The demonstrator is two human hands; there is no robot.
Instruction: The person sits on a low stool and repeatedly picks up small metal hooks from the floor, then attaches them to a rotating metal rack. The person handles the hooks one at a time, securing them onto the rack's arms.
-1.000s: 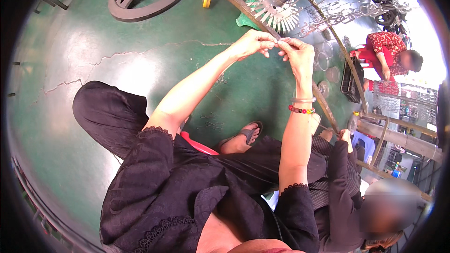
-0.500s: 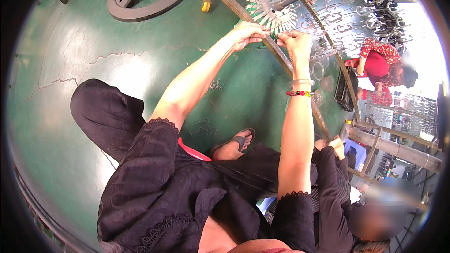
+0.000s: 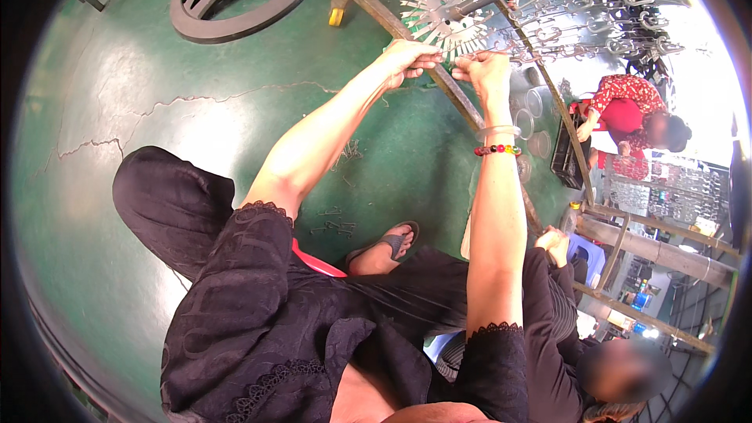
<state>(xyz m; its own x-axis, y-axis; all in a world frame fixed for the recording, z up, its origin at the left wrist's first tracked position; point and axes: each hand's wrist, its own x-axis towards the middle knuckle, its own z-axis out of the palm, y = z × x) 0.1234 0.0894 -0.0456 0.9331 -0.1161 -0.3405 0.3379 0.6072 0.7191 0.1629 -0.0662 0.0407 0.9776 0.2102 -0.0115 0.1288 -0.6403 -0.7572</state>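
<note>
Both my hands are raised at the near side of a silvery disc (image 3: 442, 16) with thin radial strips. My left hand (image 3: 409, 60) has thumb and index fingertips pinched together by the disc's lower edge, beside a wooden-looking frame bar (image 3: 453, 92). Just across that bar, my right hand (image 3: 487, 76) is closed in a pinch, its fingertips pointing toward the left ones. Whatever either pinch contains is too small to make out. Rows of metal hooks (image 3: 580, 29) stretch rightward from the disc.
A dark spoked wheel (image 3: 262, 19) stands at the far left. Clear round containers (image 3: 525, 121) and a black crate (image 3: 565, 158) sit to the right. A person in red (image 3: 627, 102) works beyond; a black-sleeved co-worker (image 3: 544, 345) sits close at my right. Loose hooks (image 3: 333, 225) lie on the floor.
The view has shifted slightly, and my pinching hands keep nearly the same place by the disc. The person in red has stretched a hand out over the crate.
</note>
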